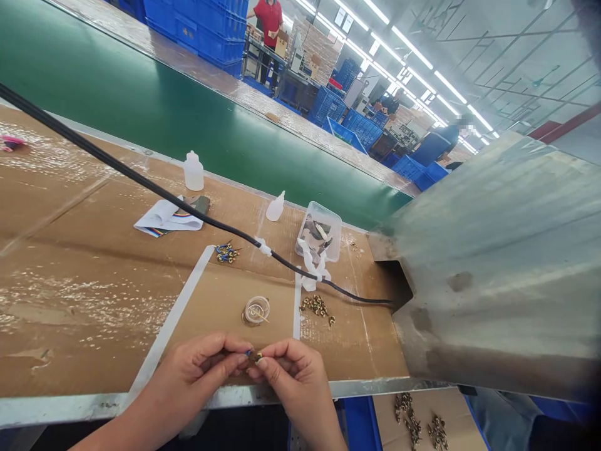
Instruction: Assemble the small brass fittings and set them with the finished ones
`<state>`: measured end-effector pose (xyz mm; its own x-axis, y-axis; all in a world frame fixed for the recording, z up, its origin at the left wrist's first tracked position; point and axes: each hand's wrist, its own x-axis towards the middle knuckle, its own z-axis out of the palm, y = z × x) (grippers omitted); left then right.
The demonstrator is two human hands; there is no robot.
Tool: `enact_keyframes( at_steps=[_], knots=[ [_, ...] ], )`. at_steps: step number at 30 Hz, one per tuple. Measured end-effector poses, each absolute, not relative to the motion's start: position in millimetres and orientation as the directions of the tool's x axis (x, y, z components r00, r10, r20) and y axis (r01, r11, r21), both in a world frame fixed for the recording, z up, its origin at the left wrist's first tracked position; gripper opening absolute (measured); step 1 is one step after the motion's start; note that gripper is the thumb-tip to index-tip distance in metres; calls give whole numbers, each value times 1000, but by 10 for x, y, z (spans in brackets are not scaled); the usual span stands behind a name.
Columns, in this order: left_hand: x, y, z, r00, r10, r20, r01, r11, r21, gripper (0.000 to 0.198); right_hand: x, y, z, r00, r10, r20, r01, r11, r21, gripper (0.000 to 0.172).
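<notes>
You've got your left hand (192,376) and right hand (295,385) pinched close together, the fingertips (237,343) of both holding a tiny brass-looking part (254,357) with a bit of blue on it, too small to make out properly. Just past your fingers sits a clear round cup (256,311), and ahead of your right hand there's a scatter of small brass pieces (317,306), right beside a strip of white tape (297,307). A black cable (188,203) crosses the cardboard-covered bench (84,282) farther out.
</notes>
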<state>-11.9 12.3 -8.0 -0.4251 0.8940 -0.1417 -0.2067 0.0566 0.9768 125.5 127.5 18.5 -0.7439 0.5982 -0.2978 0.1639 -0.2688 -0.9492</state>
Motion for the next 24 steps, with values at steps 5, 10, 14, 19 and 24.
enact_keyframes(
  at_steps=[5,10,14,19,24],
  knots=[
    [-120,90,-139,-410,901,-139,-173,73,982,14,1271,1265,220,-738,606,-296,201,-221,-954,27],
    [-138,96,-104,-395,909,-130,-126,86,988,16,1279,1262,297,-767,604,-217,195,-103,-975,22],
    [-138,99,-87,-359,926,-116,-158,62,986,16,1277,1252,335,-764,612,-205,216,-57,-975,20],
    [-139,84,-152,-373,921,-117,-109,81,991,15,1269,1226,326,-759,616,-211,200,-87,-976,18],
    [-141,88,-171,-358,928,-105,-52,93,994,16,1258,1234,278,-758,615,-215,184,-114,-976,18]
  ],
)
